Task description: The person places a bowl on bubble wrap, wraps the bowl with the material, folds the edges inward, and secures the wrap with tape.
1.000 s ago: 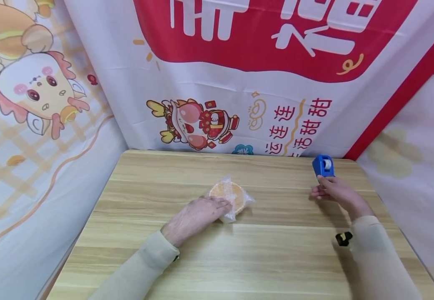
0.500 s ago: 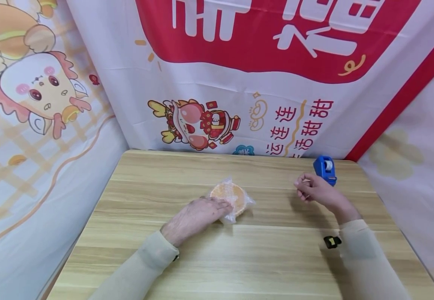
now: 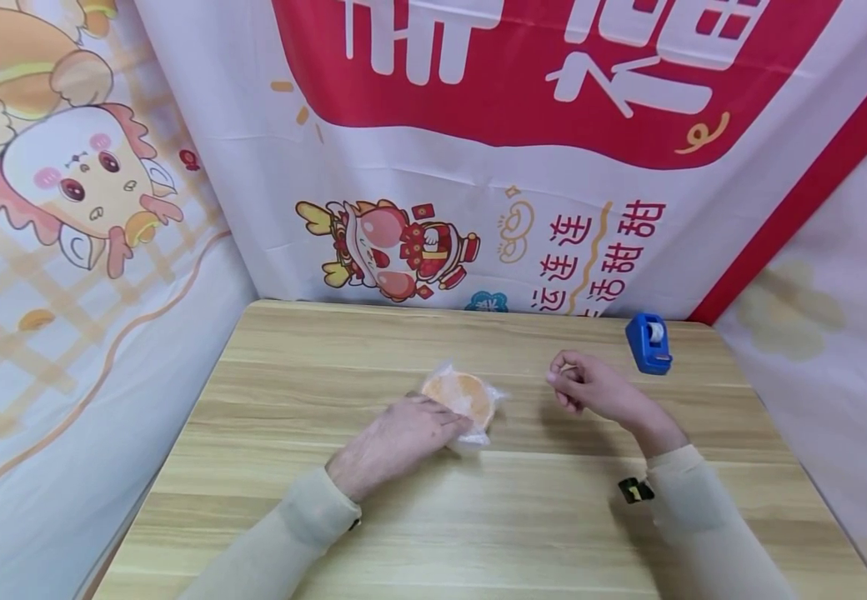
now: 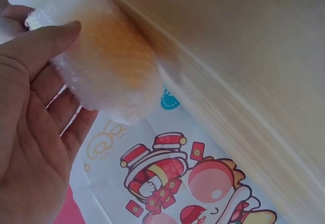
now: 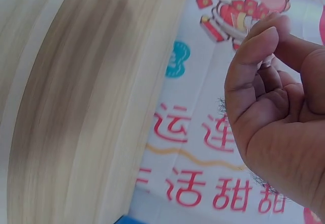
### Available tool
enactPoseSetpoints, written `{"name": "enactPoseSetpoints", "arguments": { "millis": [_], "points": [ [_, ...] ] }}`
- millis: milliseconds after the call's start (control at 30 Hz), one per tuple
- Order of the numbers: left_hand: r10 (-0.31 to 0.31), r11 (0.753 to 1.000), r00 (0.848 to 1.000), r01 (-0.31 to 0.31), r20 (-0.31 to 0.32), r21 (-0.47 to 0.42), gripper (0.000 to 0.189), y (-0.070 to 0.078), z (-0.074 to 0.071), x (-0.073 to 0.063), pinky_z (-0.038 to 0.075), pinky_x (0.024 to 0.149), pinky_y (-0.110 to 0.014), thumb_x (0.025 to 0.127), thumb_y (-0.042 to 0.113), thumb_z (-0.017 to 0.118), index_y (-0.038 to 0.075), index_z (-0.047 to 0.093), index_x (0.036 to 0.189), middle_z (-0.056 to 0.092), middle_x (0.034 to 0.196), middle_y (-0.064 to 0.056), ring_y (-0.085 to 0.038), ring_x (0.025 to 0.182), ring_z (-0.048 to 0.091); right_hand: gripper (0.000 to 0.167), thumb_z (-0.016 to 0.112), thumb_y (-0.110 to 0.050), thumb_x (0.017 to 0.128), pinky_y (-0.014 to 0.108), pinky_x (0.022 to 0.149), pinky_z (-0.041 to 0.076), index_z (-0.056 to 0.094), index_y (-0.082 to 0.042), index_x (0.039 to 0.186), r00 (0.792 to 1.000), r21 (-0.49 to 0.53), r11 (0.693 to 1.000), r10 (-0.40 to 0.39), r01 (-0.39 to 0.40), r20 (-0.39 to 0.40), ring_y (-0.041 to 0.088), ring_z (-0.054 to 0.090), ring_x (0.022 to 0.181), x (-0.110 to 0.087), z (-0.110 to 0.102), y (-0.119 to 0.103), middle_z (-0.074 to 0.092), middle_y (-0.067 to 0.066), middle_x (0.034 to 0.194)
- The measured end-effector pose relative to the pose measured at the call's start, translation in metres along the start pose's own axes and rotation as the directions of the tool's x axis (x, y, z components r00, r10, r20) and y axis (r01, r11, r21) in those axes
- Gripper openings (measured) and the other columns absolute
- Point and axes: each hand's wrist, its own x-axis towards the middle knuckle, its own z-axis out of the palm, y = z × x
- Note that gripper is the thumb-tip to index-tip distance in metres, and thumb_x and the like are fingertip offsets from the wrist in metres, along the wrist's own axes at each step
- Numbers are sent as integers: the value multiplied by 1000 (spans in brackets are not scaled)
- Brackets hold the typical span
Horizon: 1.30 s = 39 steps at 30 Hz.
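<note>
A round orange thing in bubble wrap (image 3: 469,393) is near the middle of the wooden table. My left hand (image 3: 407,437) grips its near left edge. In the left wrist view the thumb lies on the bubble wrap (image 4: 109,56) with fingers behind it; the wrap blurs what is inside. To the right, my right hand (image 3: 600,390) is over the table, thumb and forefinger pinched together. A small piece of clear tape (image 5: 248,23) shows faintly at those fingertips in the right wrist view. The blue tape dispenser (image 3: 649,343) stands behind and right of this hand.
The wooden table (image 3: 523,525) meets a printed cloth backdrop (image 3: 253,167) along its far edge. More printed cloth (image 3: 816,333) hangs on the right side, and another patterned cloth (image 3: 88,333) on the left.
My right hand has moved left from beside the tape dispenser toward the wrapped thing, its fingers now pinched. My left hand keeps its hold, and the wrapped thing has shifted and tilted slightly.
</note>
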Motion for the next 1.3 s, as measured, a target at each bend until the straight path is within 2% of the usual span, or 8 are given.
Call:
{"name": "enactPoseSetpoints", "arguments": {
  "millis": [200,367,600,700,833,1000,1067,1300],
  "points": [
    [-28,1000,1000,28,13,-13,44,9,2,8,63,125,-34,114,16,75,21,73,158,80,156,3,-16,143,78,16,61,-19,123,28,62,56,61,-3,121,1000,-19,1000,-24,25,17,17,59,69,7,19,-16,67,8,83],
    [-38,999,999,38,-14,-8,41,14,2,11,67,118,-32,116,19,74,21,74,157,82,151,4,-14,136,81,13,62,-18,123,25,59,50,63,-6,120,999,-47,998,-48,49,23,17,58,67,12,33,-25,65,4,81],
    [-36,993,999,39,26,-110,48,12,-2,-1,58,133,-38,120,9,61,13,63,168,72,168,-2,-19,153,71,14,61,-22,124,25,57,47,63,-8,122,995,-80,992,-94,96,27,16,55,65,15,46,-38,61,1,80],
    [-35,991,998,40,42,-125,51,11,-5,-6,56,135,-39,120,8,59,10,59,170,69,171,-3,-20,156,69,15,62,-22,124,24,57,47,64,-8,122,992,-81,989,-122,124,32,16,55,65,17,51,-42,60,1,80],
    [-19,999,1000,20,15,-27,50,12,-7,-4,61,127,-33,115,7,70,12,66,164,75,163,-1,-15,147,75,14,62,-21,123,24,55,47,64,-7,122,988,-69,986,-150,153,43,15,55,65,18,55,-45,60,1,81],
    [12,983,999,-3,-53,181,39,16,-7,3,71,95,-22,108,14,81,20,79,147,86,141,6,-7,116,84,13,62,-19,123,23,53,44,64,-6,122,984,-65,982,-172,175,49,13,53,62,20,60,-47,59,1,80],
    [15,973,998,0,-63,230,38,19,-5,2,71,87,-21,108,16,82,22,79,146,87,139,8,-5,112,84,13,63,-19,123,22,52,44,65,-6,121,981,-68,979,-186,190,55,11,52,61,22,62,-48,60,1,80],
    [10,955,996,18,-92,297,47,28,5,-6,71,101,-24,107,18,83,23,77,154,83,148,5,-9,127,82,15,64,-19,122,22,51,43,67,-4,120,974,-78,972,-215,221,73,10,52,60,27,71,-50,60,2,79]
  ]
}}
